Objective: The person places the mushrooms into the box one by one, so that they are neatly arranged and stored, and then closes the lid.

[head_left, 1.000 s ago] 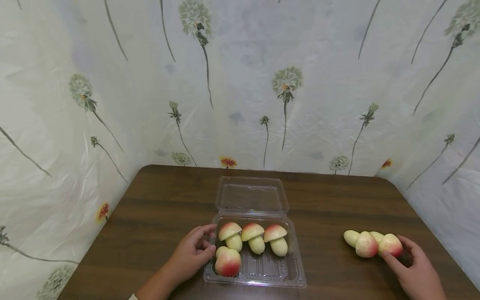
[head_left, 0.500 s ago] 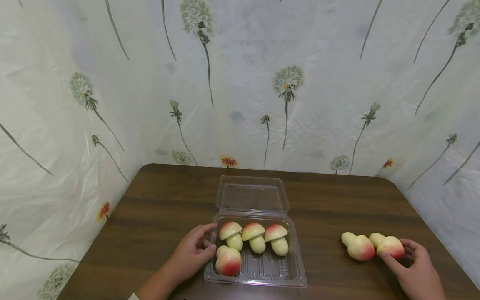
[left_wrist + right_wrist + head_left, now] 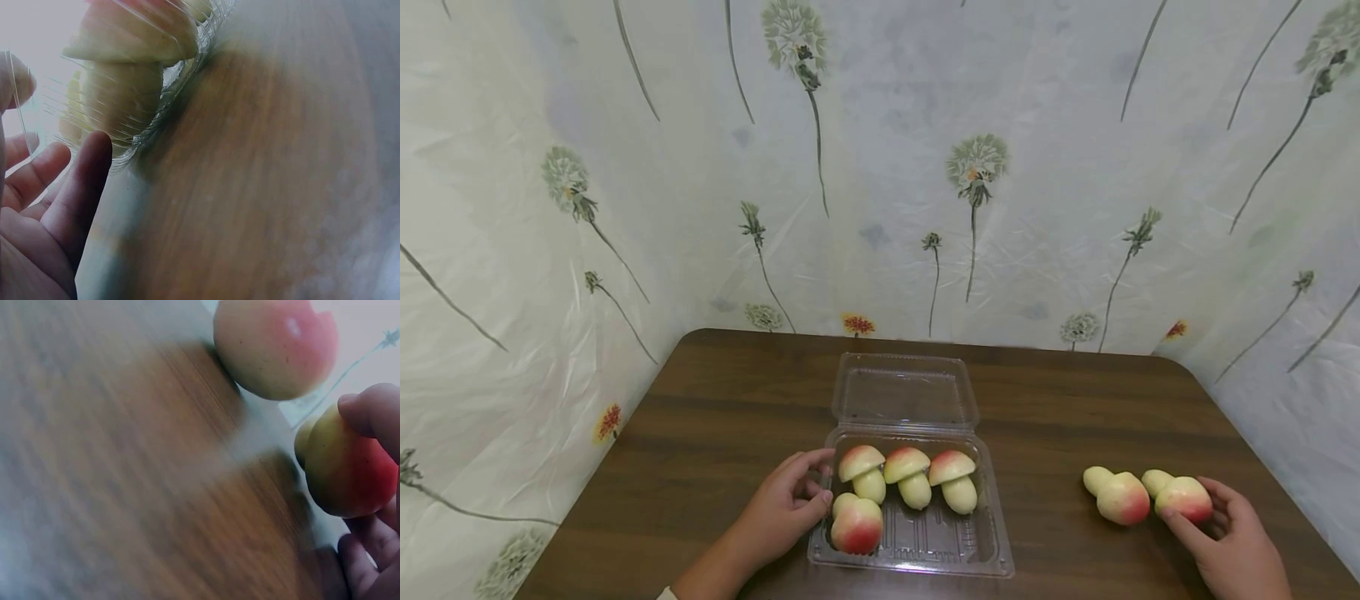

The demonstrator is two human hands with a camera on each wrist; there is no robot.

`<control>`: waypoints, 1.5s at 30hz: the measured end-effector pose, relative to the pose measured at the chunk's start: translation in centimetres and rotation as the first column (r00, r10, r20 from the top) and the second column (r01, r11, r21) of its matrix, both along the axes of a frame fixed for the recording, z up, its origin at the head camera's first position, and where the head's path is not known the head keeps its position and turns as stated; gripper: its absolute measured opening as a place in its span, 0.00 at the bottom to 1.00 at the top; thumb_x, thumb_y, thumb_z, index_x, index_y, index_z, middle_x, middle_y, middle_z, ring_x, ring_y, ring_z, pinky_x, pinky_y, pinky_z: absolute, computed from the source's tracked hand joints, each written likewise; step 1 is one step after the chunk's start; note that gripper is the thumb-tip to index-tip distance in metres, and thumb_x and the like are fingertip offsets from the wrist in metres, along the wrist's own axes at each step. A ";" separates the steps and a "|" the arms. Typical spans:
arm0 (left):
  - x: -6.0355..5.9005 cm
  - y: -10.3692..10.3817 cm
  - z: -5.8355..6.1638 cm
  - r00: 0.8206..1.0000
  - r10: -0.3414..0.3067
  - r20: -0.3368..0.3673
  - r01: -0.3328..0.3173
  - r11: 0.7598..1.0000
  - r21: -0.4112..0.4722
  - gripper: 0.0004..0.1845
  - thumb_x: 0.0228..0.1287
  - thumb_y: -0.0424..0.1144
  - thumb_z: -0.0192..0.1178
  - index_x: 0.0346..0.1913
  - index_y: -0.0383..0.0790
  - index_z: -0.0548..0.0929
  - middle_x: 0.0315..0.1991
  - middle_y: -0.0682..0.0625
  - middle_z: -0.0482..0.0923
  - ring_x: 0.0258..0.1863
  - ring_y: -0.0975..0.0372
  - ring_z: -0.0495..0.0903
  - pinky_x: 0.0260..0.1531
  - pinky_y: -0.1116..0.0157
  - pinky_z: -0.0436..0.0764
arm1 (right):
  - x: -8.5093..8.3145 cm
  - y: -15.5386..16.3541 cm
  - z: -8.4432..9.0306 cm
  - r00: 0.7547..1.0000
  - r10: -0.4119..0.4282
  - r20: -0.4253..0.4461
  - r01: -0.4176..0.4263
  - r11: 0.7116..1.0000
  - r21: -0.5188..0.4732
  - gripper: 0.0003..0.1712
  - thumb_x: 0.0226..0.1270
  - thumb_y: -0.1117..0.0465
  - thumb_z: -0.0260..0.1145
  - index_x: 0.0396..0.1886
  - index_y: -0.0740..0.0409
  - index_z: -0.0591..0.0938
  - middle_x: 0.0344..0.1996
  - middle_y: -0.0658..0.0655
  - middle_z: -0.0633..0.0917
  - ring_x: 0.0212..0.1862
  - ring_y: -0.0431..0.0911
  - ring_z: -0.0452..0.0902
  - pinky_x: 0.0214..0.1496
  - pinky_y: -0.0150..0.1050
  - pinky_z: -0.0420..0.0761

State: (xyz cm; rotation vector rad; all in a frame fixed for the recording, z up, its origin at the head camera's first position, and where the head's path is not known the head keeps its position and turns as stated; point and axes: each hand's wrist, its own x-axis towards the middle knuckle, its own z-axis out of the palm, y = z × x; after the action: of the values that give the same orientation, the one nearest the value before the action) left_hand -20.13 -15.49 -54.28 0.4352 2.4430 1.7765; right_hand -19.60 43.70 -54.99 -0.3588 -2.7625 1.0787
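I see my left hand (image 3: 782,508) curled against the left wall of the clear box (image 3: 925,546), fingers loosely bent on its rim. The box sits mid-surface (image 3: 715,417), lid open behind it, with four mushroom-shaped fruit pieces (image 3: 906,475) inside: three in a row, one in front at the left. To the right of the box, my right hand (image 3: 1228,542) grips one fruit piece (image 3: 1183,498) between thumb and fingers. Another loose piece (image 3: 1118,496) lies just beside it, nearer the box.
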 end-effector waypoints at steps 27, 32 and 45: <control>0.0 0.0 -0.1 1.000 -0.002 -0.012 0.002 1.000 0.002 0.28 0.71 0.31 0.65 0.72 0.42 0.75 0.56 0.42 0.74 0.39 0.63 0.84 0.36 0.70 0.85 | 0.7 -2.0 0.9 0.970 -0.226 -0.091 0.197 0.947 -0.254 0.51 0.65 0.50 0.78 0.78 0.64 0.62 0.44 0.26 0.71 0.41 0.13 0.68 0.39 0.12 0.75; 0.0 0.0 -0.1 1.000 0.000 -0.013 0.000 1.000 0.003 0.28 0.71 0.31 0.65 0.72 0.42 0.75 0.56 0.42 0.74 0.39 0.63 0.83 0.36 0.70 0.85 | 0.7 -2.1 1.1 0.971 -0.217 -0.100 0.181 0.941 -0.287 0.44 0.65 0.52 0.78 0.74 0.54 0.67 0.44 0.26 0.73 0.42 0.14 0.70 0.39 0.13 0.76; 0.1 0.1 0.1 1.000 0.001 -0.005 -0.001 1.000 0.010 0.28 0.71 0.30 0.65 0.72 0.41 0.74 0.56 0.44 0.74 0.39 0.64 0.83 0.36 0.70 0.85 | 1.0 -3.9 1.9 0.941 -0.288 -0.177 0.160 0.841 -0.516 0.33 0.60 0.67 0.80 0.57 0.40 0.73 0.42 0.33 0.79 0.43 0.19 0.78 0.40 0.13 0.77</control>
State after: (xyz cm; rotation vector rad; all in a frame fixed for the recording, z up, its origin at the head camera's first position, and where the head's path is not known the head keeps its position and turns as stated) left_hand -20.06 -15.42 -54.20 0.4399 2.4388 1.7916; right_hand -18.64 39.77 -53.09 -0.5513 -2.1282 1.6329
